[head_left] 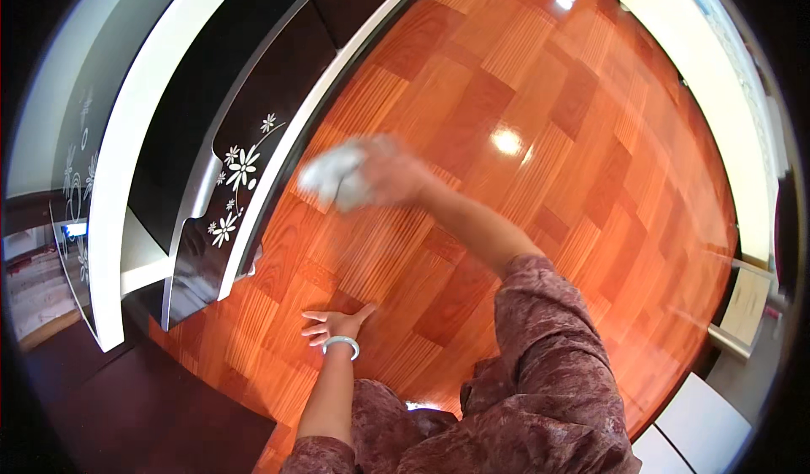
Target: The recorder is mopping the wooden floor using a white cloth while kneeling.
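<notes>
My right hand (395,173) is stretched forward over the wooden floor (506,196) and is blurred by motion. It is closed on a crumpled white cloth (333,175), close to the base of the dark cabinet. My left hand (336,325) is nearer to me, over the floor, with its fingers spread and nothing in them. A pale bangle (341,347) circles the left wrist. Whether the left palm presses on the boards I cannot tell.
A long low cabinet (270,94) with dark glossy drawers, white flower patterns and a white edge runs along the left. At lower left lies a dark brown surface (160,398). Cream furniture (717,78) borders the right side, with white panels (704,423) at lower right.
</notes>
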{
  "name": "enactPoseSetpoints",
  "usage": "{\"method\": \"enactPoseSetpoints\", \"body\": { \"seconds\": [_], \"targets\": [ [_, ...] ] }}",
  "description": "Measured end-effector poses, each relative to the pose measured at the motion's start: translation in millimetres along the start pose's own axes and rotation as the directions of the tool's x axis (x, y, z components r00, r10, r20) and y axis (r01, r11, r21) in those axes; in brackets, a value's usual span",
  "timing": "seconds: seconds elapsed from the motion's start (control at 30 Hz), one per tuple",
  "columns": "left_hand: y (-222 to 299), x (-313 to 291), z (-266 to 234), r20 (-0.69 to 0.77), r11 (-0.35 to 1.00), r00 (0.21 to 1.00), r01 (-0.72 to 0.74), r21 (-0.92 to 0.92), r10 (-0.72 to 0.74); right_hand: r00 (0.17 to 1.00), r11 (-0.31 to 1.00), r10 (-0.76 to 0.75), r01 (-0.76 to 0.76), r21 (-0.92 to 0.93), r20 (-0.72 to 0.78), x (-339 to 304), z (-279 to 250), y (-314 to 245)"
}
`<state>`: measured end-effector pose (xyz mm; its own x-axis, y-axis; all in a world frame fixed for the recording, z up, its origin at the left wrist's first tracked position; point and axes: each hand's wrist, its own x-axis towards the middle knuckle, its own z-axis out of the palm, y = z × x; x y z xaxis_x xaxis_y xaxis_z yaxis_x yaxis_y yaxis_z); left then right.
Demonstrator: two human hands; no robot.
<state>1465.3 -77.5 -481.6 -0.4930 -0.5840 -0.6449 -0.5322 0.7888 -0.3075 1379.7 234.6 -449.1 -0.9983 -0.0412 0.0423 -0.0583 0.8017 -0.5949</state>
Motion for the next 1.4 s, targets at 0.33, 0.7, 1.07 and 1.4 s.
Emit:
{"method": "enactPoseSetpoints", "body": {
  "seconds": [0.33,0.7,1.07,1.4],
  "targets": [
    [6,-19,-4,0.04,0.995,0.994,-0.097,-0.008,0.097,-0.036,-0.082,0.702,-0.996,-0.031,-0.711,-391,-76,180],
    [15,-32,-5,0.053,0.992,0.99,-0.129,0.002,0.129,-0.183,-0.25,0.506,-0.966,0.06,-0.843,-368,-5,160],
    [1,-17,-3,0.02,0.991,0.991,-0.133,0.022,0.132,0.967,0.977,-0.031,-0.025,-0.214,-0.255,-102,138,-79],
    [2,-19,2,-0.008,0.954,0.981,-0.189,0.234,0.196,0.817,0.911,0.19,-0.353,-0.212,-0.545,-203,12,59]
  ]
}}
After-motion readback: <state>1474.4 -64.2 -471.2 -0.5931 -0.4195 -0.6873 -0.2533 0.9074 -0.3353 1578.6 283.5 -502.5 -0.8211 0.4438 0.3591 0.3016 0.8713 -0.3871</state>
